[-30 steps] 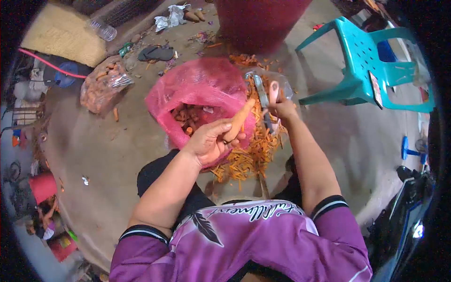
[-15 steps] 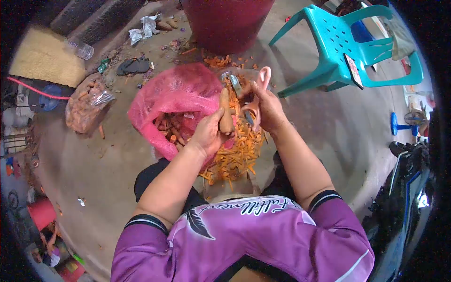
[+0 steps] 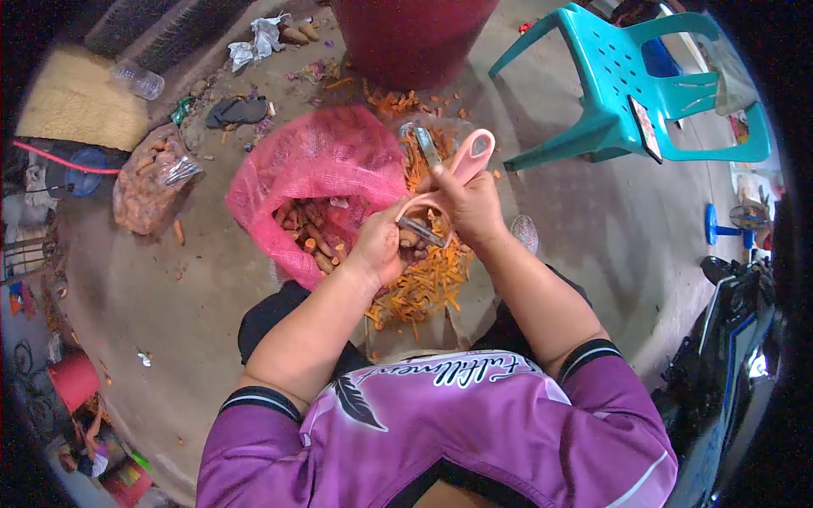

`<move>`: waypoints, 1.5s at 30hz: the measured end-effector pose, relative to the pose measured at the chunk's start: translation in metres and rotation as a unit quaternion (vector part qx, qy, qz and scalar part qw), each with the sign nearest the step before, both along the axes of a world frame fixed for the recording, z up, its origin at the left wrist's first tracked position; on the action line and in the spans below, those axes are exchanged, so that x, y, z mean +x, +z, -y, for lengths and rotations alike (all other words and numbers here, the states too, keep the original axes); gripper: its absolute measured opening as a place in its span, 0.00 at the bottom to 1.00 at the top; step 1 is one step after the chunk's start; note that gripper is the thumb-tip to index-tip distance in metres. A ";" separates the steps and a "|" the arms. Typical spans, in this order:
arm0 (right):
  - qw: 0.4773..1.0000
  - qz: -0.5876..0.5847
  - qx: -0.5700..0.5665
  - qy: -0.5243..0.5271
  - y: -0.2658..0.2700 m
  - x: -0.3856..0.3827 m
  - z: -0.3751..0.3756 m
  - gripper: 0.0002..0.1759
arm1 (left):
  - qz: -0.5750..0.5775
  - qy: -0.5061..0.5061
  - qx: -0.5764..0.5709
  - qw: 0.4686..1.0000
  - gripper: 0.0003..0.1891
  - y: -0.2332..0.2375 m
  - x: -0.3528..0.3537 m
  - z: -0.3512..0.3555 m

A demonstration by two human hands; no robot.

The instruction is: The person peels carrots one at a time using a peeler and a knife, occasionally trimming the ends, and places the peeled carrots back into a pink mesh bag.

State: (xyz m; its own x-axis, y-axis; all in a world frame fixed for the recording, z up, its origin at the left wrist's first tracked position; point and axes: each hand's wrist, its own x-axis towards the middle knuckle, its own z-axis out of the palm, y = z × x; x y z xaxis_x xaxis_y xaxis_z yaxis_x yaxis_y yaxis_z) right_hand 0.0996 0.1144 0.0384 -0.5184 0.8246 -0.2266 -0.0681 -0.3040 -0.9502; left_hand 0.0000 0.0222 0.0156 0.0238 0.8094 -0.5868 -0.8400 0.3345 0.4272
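My left hand (image 3: 378,247) is closed around a brownish carrot (image 3: 410,240), mostly hidden by my fingers and the tool, with its blunt end showing. A pink peeler (image 3: 471,156) is in my right hand (image 3: 471,206), thumb along its handle. The peeler's metal blade lies across the carrot, close to my left fingers. Below both hands spreads a pile of orange peelings (image 3: 423,284). A pink mesh sack (image 3: 318,161) stands open beside my left hand, with several unpeeled carrots (image 3: 315,237) inside.
A dark red tub (image 3: 411,42) stands ahead. At the right are a teal plastic chair (image 3: 597,76) with a phone (image 3: 645,127) on it, and a motorbike (image 3: 728,356). A clear bag of roots (image 3: 152,190) and a dark slipper (image 3: 237,111) lie on the left.
The peeler has turned from upright beside the carrot to lying across it. The carrot, earlier raised and fully visible, is now tilted and mostly covered. My right hand has moved slightly lower and left.
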 end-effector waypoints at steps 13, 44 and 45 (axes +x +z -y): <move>0.999 0.030 0.004 0.009 0.014 0.005 0.000 0.15 | -0.059 0.049 -0.074 0.994 0.18 0.009 0.007 0.000; 0.954 0.079 0.009 -0.288 -0.024 0.022 -0.053 0.15 | -0.012 -0.093 0.054 0.994 0.15 0.013 0.016 0.017; 0.959 0.075 0.001 -0.275 -0.028 0.025 -0.052 0.14 | -0.006 -0.085 0.033 0.996 0.15 0.013 0.012 0.015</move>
